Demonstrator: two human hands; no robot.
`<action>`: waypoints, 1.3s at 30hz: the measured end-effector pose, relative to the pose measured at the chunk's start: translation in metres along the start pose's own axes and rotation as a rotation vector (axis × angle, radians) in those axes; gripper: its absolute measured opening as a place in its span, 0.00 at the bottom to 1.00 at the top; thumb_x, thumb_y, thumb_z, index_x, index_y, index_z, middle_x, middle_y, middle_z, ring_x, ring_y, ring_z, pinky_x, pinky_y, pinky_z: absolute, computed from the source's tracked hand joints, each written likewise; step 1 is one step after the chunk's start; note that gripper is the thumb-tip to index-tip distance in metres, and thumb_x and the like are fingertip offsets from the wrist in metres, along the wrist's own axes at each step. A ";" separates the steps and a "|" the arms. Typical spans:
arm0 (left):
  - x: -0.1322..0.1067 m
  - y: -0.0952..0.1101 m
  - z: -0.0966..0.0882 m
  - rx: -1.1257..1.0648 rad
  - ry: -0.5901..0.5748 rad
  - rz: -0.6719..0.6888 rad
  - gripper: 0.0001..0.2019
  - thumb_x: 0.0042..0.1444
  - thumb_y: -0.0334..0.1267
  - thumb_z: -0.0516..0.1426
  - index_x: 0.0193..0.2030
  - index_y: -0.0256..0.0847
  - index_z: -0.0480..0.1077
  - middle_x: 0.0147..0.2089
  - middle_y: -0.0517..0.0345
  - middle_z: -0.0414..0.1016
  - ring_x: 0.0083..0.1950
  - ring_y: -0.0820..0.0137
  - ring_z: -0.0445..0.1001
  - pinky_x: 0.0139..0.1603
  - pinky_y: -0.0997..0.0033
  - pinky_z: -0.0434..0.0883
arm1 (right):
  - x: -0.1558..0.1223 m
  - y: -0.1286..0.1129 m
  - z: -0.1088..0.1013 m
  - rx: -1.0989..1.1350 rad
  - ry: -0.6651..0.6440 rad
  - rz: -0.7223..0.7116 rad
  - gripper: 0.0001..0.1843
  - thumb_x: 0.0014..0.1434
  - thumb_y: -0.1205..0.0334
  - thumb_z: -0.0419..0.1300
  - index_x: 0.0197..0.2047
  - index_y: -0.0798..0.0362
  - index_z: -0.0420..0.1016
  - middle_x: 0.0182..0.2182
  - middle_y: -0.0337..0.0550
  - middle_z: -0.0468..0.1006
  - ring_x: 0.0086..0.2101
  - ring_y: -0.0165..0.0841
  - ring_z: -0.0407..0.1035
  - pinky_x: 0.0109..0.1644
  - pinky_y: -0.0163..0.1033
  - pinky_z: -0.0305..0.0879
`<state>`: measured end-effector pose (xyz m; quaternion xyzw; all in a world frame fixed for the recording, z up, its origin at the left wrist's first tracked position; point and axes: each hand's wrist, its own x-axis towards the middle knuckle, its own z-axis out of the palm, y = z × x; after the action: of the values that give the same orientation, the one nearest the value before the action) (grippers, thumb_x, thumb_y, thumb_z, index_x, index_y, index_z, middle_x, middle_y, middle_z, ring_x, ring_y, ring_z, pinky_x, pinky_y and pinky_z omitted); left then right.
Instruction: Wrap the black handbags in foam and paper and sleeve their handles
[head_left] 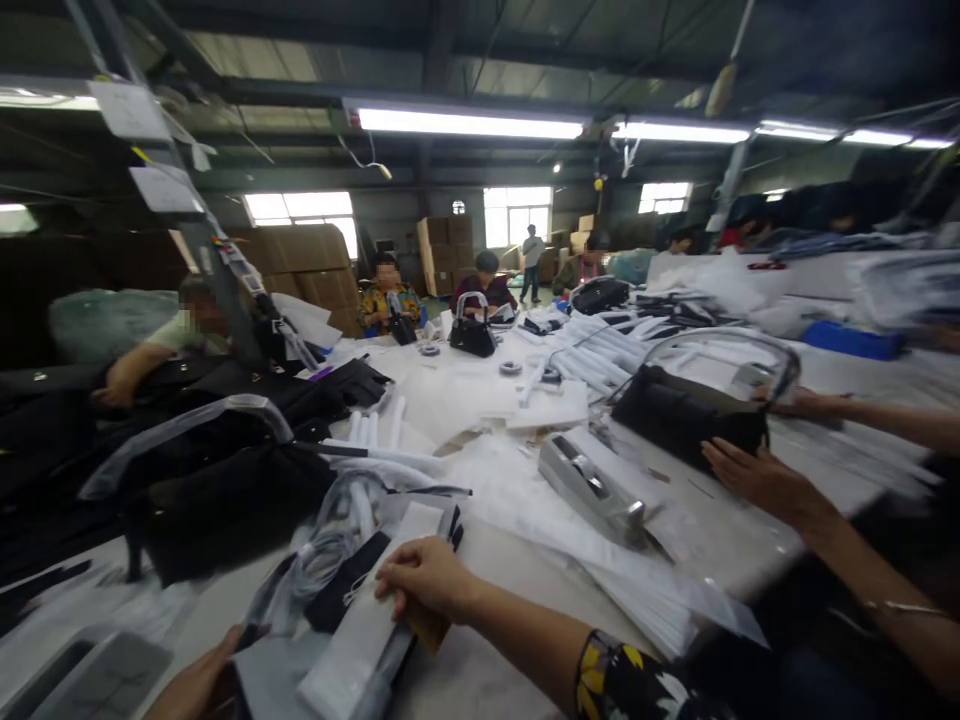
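Observation:
A black handbag (349,580) lies in front of me, with clear plastic wrap on its handle and a white packing strip (367,620) across it. My right hand (427,580) is closed over the strip, fingertips pinched together. A brown tag (430,632) shows beneath its fingers, and a thin white string (354,588) lies by the fingertips. At the bottom edge, my left hand (201,682) is closed around the bag's near left side; its fingers are partly hidden. Coiled clear tubing (326,560) rests beside the bag.
Another black handbag (232,500) stands to the left. A grey tape dispenser (589,485) sits right of centre, beside white strips (637,590). At right, a co-worker's hands (772,485) touch a black bag (686,410). More people sit across the table.

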<state>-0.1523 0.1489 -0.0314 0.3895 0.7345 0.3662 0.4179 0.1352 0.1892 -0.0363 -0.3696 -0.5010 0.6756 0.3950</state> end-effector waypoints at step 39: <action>-0.199 0.113 0.076 0.552 -0.193 0.687 0.09 0.56 0.39 0.58 0.38 0.44 0.79 0.37 0.56 0.80 0.38 0.63 0.76 0.39 0.68 0.69 | -0.151 -0.082 -0.009 -0.212 -0.212 -0.147 0.18 0.63 0.52 0.61 0.51 0.52 0.82 0.32 0.43 0.82 0.19 0.24 0.68 0.23 0.29 0.63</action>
<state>0.0158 0.0385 0.1027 0.7401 0.5904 0.2361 0.2191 0.2192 0.0709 0.0570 -0.2979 -0.6340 0.6235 0.3472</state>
